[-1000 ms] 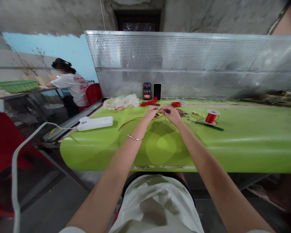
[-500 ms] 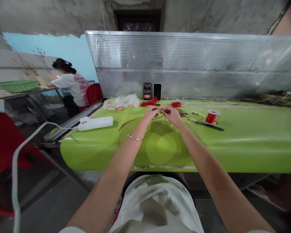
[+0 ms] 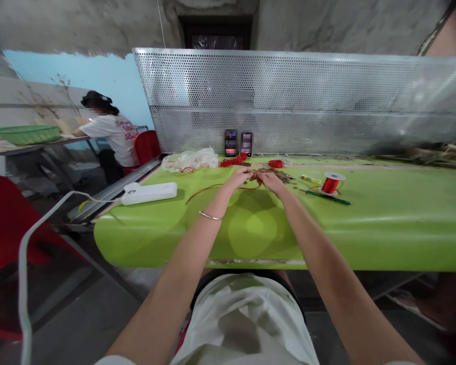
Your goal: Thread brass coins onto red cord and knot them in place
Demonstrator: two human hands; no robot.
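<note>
My left hand (image 3: 238, 177) and my right hand (image 3: 270, 180) meet over the middle of the green table (image 3: 383, 223), fingers pinched together on a thin red cord (image 3: 209, 189). The cord trails from my hands to the left across the tabletop. What sits between my fingertips besides the cord is too small to make out. Just behind my right hand lies a small pile of dark brownish pieces (image 3: 283, 176). A silver bangle (image 3: 210, 216) is on my left wrist.
A red thread spool (image 3: 331, 182), a green pen-like tool (image 3: 329, 196), a white power bank (image 3: 149, 192), a plastic bag (image 3: 192, 159), red cord bundles (image 3: 233, 161) and two phones (image 3: 238, 143) against a perforated metal screen (image 3: 307, 101). Another person sits at the far-left table.
Both hands have shifted slightly forward and closer together, still pinching the red cord. The right phone's screen has lit up.
</note>
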